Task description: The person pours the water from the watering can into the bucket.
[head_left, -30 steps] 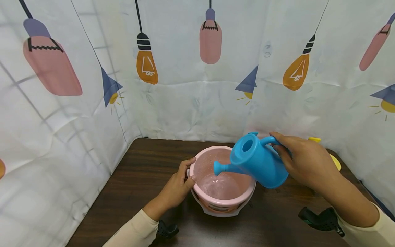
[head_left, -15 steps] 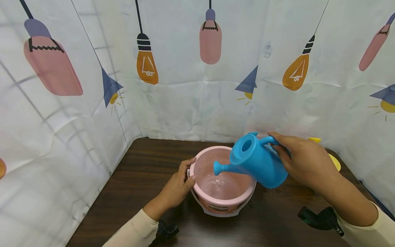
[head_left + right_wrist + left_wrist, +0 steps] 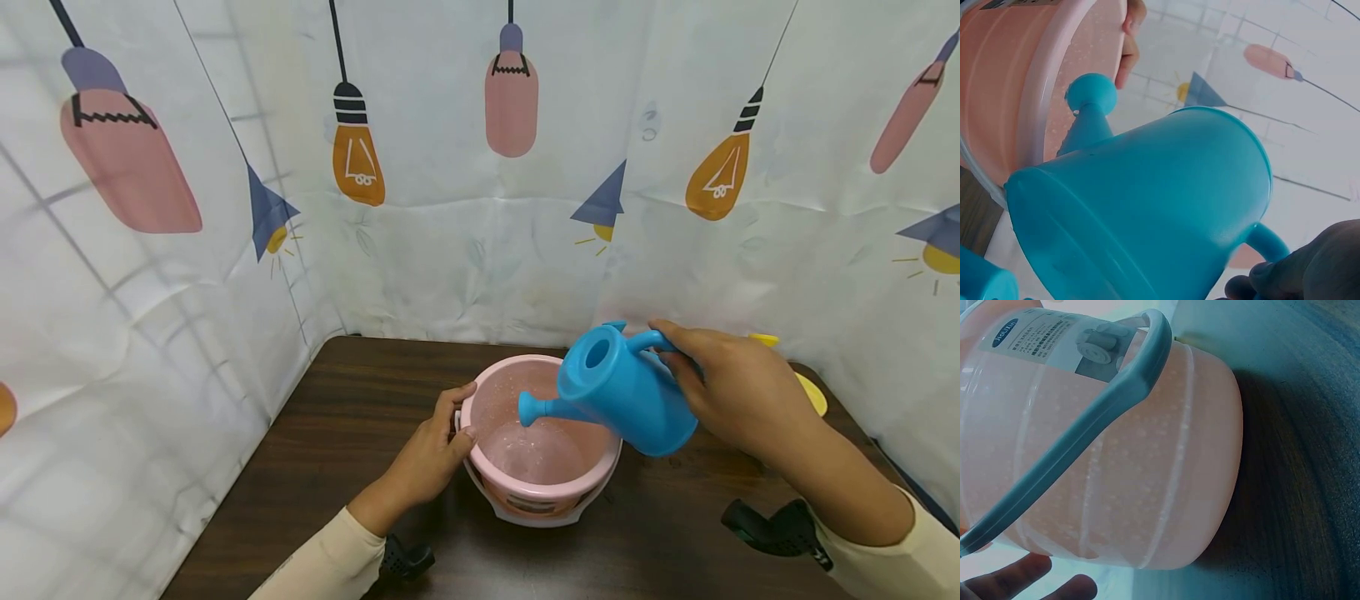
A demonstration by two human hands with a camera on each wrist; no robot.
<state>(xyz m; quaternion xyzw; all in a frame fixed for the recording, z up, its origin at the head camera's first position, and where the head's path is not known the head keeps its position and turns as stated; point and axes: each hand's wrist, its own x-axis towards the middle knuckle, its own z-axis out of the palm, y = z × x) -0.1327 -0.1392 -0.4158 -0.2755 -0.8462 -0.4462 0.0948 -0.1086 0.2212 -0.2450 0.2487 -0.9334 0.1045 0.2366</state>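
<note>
A pink bucket (image 3: 495,392) with a pale swing handle stands on the table, with rippled water in its bottom. My left hand (image 3: 429,450) holds its left rim, thumb and fingers at the edge. My right hand (image 3: 738,392) grips the loop handle of a blue watering can (image 3: 637,400). The can is tilted left, its spout's round head over the bucket's opening. In the right wrist view droplets speckle the bucket's inner wall beside the spout head (image 3: 1092,94). The left wrist view shows the bucket's side (image 3: 1129,469) and handle, with two of my fingertips below.
Behind my right forearm, a yellow object (image 3: 813,395) is partly hidden. Another blue object (image 3: 988,278) shows at the lower left corner of the right wrist view. The dark wooden table (image 3: 330,417) meets a printed curtain (image 3: 435,275) at the back and left.
The watering can and right hand have shifted very slightly left. Ripples on the bucket's water look smaller than a second ago. My left hand stays on the rim.
</note>
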